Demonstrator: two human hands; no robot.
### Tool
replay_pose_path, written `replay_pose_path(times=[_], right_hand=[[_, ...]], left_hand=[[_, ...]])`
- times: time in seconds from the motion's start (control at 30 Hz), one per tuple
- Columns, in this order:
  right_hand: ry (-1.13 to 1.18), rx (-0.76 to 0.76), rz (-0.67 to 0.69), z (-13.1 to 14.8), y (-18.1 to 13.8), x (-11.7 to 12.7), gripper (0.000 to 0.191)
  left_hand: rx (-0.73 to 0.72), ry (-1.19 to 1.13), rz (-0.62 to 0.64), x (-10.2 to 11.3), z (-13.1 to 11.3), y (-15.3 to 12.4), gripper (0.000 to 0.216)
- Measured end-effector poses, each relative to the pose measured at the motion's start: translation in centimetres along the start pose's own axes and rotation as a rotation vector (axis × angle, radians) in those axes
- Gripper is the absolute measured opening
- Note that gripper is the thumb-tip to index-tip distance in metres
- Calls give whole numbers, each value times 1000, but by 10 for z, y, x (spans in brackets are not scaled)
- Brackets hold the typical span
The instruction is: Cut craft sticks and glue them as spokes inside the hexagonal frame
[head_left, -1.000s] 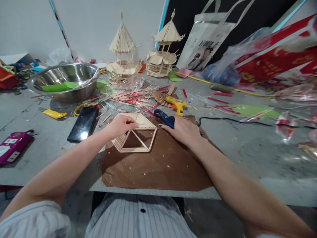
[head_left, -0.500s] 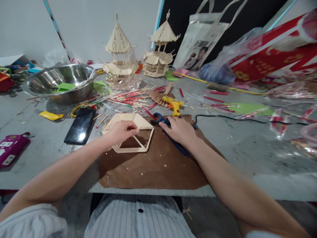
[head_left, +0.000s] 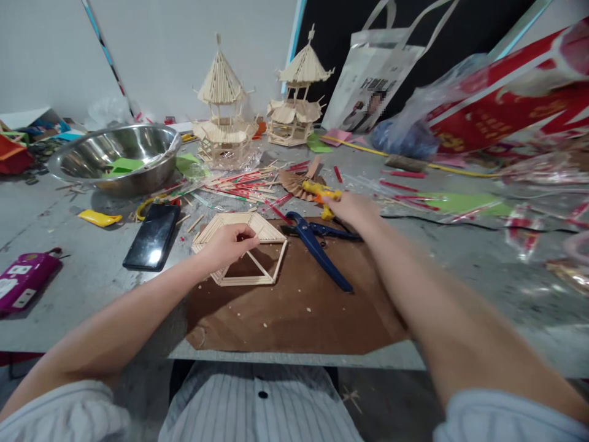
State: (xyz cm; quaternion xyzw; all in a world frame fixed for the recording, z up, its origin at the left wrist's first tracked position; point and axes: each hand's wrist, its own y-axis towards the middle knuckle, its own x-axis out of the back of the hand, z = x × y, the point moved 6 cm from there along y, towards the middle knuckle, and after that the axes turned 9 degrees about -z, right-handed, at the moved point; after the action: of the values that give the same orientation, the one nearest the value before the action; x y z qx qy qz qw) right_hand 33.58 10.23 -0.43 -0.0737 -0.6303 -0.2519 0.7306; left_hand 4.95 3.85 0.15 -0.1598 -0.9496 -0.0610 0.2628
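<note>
My left hand (head_left: pixel 234 240) is closed in a pinch over a six-sided frame of thin wooden sticks (head_left: pixel 246 280); whatever its fingertips hold is too small to make out. Close-set sticks fill the frame's far and left sides, while its near side shows open ribs. At the handle of a yellow glue gun (head_left: pixel 317 189) is my right hand (head_left: pixel 354 210), blurred, its fingers partly hidden. The glue gun still lies on the table. Blue-handled cutters (head_left: pixel 317 245) rest untouched on the brown mat (head_left: pixel 294 319), right of the frame.
Two stick-built pagodas (head_left: pixel 221 80) stand at the back. To the left are a steel bowl (head_left: pixel 156 175), a black phone (head_left: pixel 151 236), a yellow piece (head_left: pixel 99 218) and a purple case (head_left: pixel 27 279). Red-tipped sticks (head_left: pixel 243 187) lie scattered behind the frame. A black cord (head_left: pixel 423 218) runs right.
My right hand has left the blue cutters and moved up and right to the glue gun. The cutters stay on the mat. My left hand keeps its pinch at the frame.
</note>
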Motion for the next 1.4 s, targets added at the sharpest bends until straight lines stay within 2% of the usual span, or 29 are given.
replay_pose_path(times=[0.1, 0.3, 0.43, 0.57, 0.63, 0.73, 0.83, 1.07, 1.17, 1.23, 1.4], right_hand=[[52, 0, 54, -2, 14, -16, 62], [291, -88, 54, -10, 28, -33, 45], [513, -175, -16, -12, 22, -26, 31], [706, -142, -154, -10, 8, -6, 21], [857, -153, -161, -8, 0, 0, 17], [1120, -147, -76, -1, -15, 6, 15], [1240, -12, 30, 12, -36, 18, 10], [1316, 181, 216, 37, -89, 34, 11], [1366, 243, 325, 46, -106, 35, 22], [1371, 256, 339, 48, -113, 34, 25], [1261, 304, 328, 47, -124, 24, 17]], left_hand=[[13, -45, -15, -1, 2, 1, 18], [20, -126, -45, 0, 0, 1, 14], [37, -163, -75, 3, -4, 0, 12], [58, -252, -91, 4, -3, 1, 11], [75, -317, -86, 4, 0, 2, 13], [110, -453, -84, 5, 6, 5, 16], [158, -585, -74, 5, 11, 8, 18], [266, -726, -92, 7, 15, 10, 20], [286, -762, -112, 9, 16, 10, 21], [287, -786, -118, 10, 16, 11, 21], [280, -819, -132, 9, 18, 12, 20]])
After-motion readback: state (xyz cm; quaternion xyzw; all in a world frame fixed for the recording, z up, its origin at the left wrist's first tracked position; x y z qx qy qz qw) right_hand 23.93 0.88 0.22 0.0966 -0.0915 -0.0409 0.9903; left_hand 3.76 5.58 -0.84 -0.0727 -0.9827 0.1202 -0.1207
